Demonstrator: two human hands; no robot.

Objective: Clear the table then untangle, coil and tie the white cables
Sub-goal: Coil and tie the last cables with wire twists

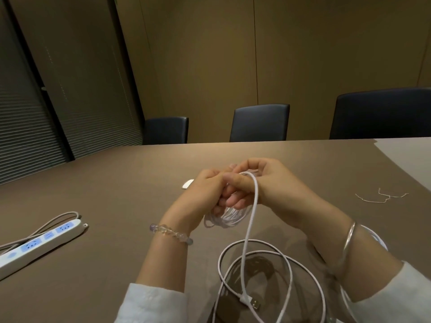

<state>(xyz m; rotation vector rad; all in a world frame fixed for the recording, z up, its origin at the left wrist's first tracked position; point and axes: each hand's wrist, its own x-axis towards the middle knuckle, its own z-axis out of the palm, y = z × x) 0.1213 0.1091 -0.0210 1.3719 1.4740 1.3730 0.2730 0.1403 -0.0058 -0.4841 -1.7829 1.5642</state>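
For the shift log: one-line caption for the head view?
Both hands grip a small white cable coil above the brown table, its USB end trailing loose.

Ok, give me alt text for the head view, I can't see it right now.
Both hands, left and right, grip a small coil of white cable above a brown table, a loose strand running down to a USB plug near the front edge. A power strip lies at left, wire ties at right.
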